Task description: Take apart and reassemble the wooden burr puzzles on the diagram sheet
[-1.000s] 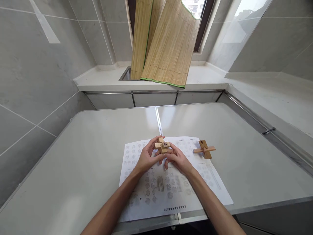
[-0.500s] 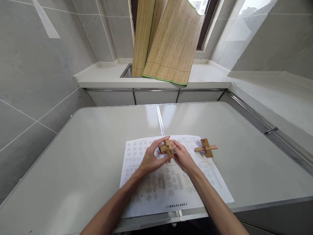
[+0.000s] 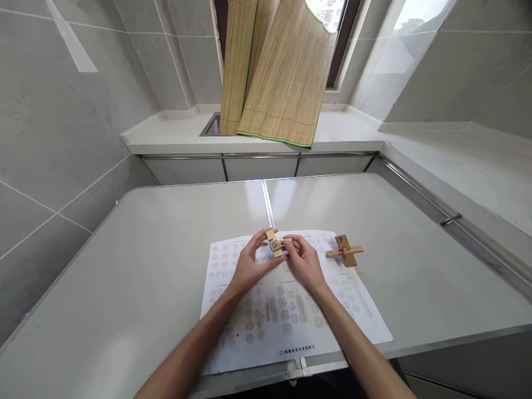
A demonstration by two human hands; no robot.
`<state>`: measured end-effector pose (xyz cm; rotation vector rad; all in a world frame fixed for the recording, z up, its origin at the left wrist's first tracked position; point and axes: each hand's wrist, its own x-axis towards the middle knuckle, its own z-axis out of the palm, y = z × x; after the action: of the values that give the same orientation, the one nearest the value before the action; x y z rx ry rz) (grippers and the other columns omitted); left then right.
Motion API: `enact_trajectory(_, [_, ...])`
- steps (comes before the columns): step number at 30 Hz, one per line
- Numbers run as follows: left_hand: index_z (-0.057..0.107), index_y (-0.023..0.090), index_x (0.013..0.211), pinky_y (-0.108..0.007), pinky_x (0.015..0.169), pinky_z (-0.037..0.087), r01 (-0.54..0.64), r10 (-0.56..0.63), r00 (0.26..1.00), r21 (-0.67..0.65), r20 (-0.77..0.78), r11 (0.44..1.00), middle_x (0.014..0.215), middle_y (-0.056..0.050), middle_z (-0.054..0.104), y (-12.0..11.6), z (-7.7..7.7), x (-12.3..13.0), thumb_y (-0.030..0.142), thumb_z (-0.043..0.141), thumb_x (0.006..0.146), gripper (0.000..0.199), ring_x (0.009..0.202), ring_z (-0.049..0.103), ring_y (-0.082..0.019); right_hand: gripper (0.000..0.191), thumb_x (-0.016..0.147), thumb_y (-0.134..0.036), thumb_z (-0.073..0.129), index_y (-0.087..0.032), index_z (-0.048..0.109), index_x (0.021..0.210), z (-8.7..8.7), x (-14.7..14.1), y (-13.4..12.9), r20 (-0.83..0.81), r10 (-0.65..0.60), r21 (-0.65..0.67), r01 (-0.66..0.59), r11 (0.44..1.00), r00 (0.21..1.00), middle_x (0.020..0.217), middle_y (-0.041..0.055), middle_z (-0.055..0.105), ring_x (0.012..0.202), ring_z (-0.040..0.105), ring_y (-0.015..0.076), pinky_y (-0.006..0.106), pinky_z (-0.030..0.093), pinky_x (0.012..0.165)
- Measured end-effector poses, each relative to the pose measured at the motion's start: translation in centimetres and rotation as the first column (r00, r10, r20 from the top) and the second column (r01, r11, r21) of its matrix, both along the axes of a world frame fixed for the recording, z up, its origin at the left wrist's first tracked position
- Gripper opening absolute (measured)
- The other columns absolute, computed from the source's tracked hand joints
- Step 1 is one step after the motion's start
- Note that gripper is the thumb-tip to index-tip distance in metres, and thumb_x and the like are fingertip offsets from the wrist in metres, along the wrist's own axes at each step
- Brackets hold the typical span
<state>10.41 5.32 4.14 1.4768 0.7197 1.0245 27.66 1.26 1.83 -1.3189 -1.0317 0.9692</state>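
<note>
So I had the pale wooden block puzzle (image 3: pixel 274 247) up over the printed sheet (image 3: pixel 297 338), near the middle of the tabletop (image 3: pixel 166 249). Left hand (image 3: pixel 248 270) had a grip across its two ends, fingers on top and thumb below; right hand (image 3: pixel 308 267) pinched the stub on its right. Imo an uneven pull there could've twisted the blocks apart or popped it out of the left grip. The lettered end faced the camera, and the longest bar visible ran on a slant, far-left to near-right. The darker crossed wooden piece (image 3: pixel 347 252) sat well off right.
</note>
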Motion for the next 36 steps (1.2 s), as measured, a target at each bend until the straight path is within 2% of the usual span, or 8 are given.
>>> enact_trajectory(3, [0.058, 0.026, 0.145, -0.052, 0.122, 0.042, -0.009, 0.017, 0.997, -0.098, 0.076, 0.995, 0.148, -0.014, 0.066, 0.7, -0.5, -0.1, 0.032, 0.092, 0.080, 0.073, 0.141, 0.058, -0.033, 0.041, 0.096, -0.061, 0.066, -0.023, 0.072, 0.111, -0.2, 0.2, 0.0, 0.221, -0.067, 0.002, 0.068, 0.998, 0.973, 0.093, 0.0071, 0.077, 0.074, 0.065, 0.0233, 0.036, 0.052, 0.072])
enact_trajectory(6, [0.054, 0.024, 0.148, -0.052, 0.119, 0.046, 0.040, -0.015, 0.993, -0.208, 0.121, 0.977, 0.137, -0.014, 0.072, 0.9, -0.7, -0.2, 0.034, 0.091, 0.081, 0.077, 0.133, 0.066, -0.033, 0.037, 0.096, -0.057, 0.068, -0.023, 0.074, 0.109, -0.5, 0.5, -0.1, 0.328, -0.079, 0.017, 0.078, 0.997, 0.941, 0.078, 0.0027, 0.072, 0.061, 0.053, 0.0202, 0.033, 0.044, 0.064])
enact_trajectory(10, [0.054, 0.023, 0.149, -0.052, 0.119, 0.046, 0.036, -0.017, 0.996, -0.233, 0.082, 0.972, 0.126, -0.013, 0.076, 0.6, -0.5, 0.1, 0.034, 0.092, 0.081, 0.079, 0.128, 0.069, -0.032, 0.026, 0.093, -0.048, 0.073, -0.025, 0.075, 0.105, -0.8, 0.6, -0.1, 0.347, -0.072, 0.076, 0.048, 0.996, 0.935, 0.084, 0.0039, 0.073, 0.074, 0.059, 0.0242, 0.034, 0.046, 0.070])
enact_trajectory(16, [0.057, 0.024, 0.147, -0.047, 0.113, 0.051, -0.063, 0.060, 0.998, -0.110, -0.025, 0.992, 0.118, -0.009, 0.077, 0.4, -0.7, 0.6, 0.037, 0.091, 0.081, 0.075, 0.116, 0.072, -0.028, 0.019, 0.092, -0.039, 0.073, -0.025, 0.073, 0.105, -1.0, 0.5, 0.0, 0.427, -0.045, 0.096, 0.004, 0.995, 0.903, 0.104, 0.0080, 0.076, 0.095, 0.065, 0.0283, 0.041, 0.050, 0.089])
enact_trajectory(21, [0.059, 0.026, 0.144, -0.044, 0.112, 0.050, -0.145, 0.144, 0.988, -0.011, -0.059, 0.989, 0.120, -0.007, 0.074, 0.5, -1.6, 0.8, 0.036, 0.092, 0.078, 0.075, 0.119, 0.069, -0.028, 0.016, 0.098, -0.036, 0.064, -0.025, 0.074, 0.104, -1.0, 0.6, 0.0, 0.430, -0.036, 0.104, -0.011, 0.994, 0.902, 0.103, 0.0076, 0.076, 0.099, 0.065, 0.0282, 0.042, 0.049, 0.092])
enact_trajectory(27, [0.059, 0.027, 0.143, -0.040, 0.110, 0.051, -0.156, 0.165, 0.975, 0.069, -0.146, 0.985, 0.116, -0.006, 0.072, -0.1, -1.3, 1.0, 0.034, 0.090, 0.078, 0.072, 0.115, 0.070, -0.025, 0.043, 0.110, -0.050, 0.039, -0.024, 0.071, 0.098, -0.4, 0.5, -0.3, 0.368, -0.100, 0.120, 0.059, 0.991, 0.925, 0.103, 0.0081, 0.075, 0.101, 0.065, 0.0267, 0.039, 0.048, 0.090])
enact_trajectory(31, [0.062, 0.029, 0.141, -0.038, 0.103, 0.055, -0.173, 0.216, 0.938, 0.174, -0.270, 0.969, 0.113, -0.004, 0.072, -0.7, -0.9, 1.1, 0.032, 0.087, 0.080, 0.066, 0.108, 0.070, -0.023, 0.042, 0.108, -0.054, 0.044, -0.024, 0.067, 0.088, 0.2, 0.4, -0.6, 0.336, -0.112, 0.163, 0.060, 0.985, 0.935, 0.093, 0.0055, 0.072, 0.093, 0.063, 0.0254, 0.037, 0.047, 0.083])
enact_trajectory(36, [0.064, 0.029, 0.138, -0.036, 0.098, 0.058, -0.191, 0.256, 0.918, 0.230, -0.303, 0.954, 0.105, -0.002, 0.074, -0.9, -0.7, 1.2, 0.031, 0.086, 0.079, 0.062, 0.100, 0.073, -0.022, 0.031, 0.103, -0.050, 0.057, -0.025, 0.067, 0.088, 0.6, 0.4, -0.7, 0.348, -0.121, 0.206, 0.050, 0.977, 0.930, 0.095, 0.0045, 0.072, 0.095, 0.063, 0.0251, 0.037, 0.047, 0.084])
